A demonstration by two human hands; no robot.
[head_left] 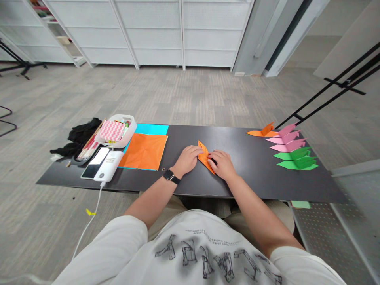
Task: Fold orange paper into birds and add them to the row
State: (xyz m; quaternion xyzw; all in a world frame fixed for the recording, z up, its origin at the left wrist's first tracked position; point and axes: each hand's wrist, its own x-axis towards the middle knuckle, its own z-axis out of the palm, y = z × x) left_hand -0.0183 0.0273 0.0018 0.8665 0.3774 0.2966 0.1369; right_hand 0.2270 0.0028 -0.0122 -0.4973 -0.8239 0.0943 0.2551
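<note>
A folded piece of orange origami paper (204, 159) lies on the dark table, long and pointed at both ends. My left hand (190, 157) rests on its left side, fingertips pressing the paper near its upper half. From the right, my right hand (222, 163) grips the right edge with thumb and fingers drawn together. Parts of the paper are hidden under the fingers. To the left is a stack of square origami sheets (145, 152), orange on top, with blue (152, 129) showing behind.
Folded paper birds stand in a row at the right: orange (263, 132), pink (286, 138) and green (297, 158). At the left lie a white bin (130, 130), a phone (95, 164), a power bank (109, 166) with a cable, and black cloth (83, 134).
</note>
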